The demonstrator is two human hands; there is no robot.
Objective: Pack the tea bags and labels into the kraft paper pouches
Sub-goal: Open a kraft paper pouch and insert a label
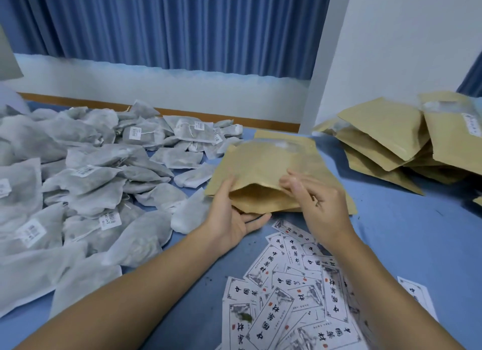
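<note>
Your left hand [234, 216] grips the lower lip of the kraft pouch [268, 162] mid-frame, your right hand [319, 202] pinches the top lip, so the mouth gapes for filling; tea bags [91, 180] heaped left, labels [300, 287] bottom centre, within easy reach.

Two bare hands, the left hand [232, 219] and right hand [318, 201], hold one open pouch [263, 162] over at least one more. Roughly eight further pouches [386, 138] are heaped at right. Tea bags [99, 177] number in the dozens, too many to count exactly. About twenty overlapping labels [287, 292] lie nearby, with one stray label [417, 297] apart.
</note>
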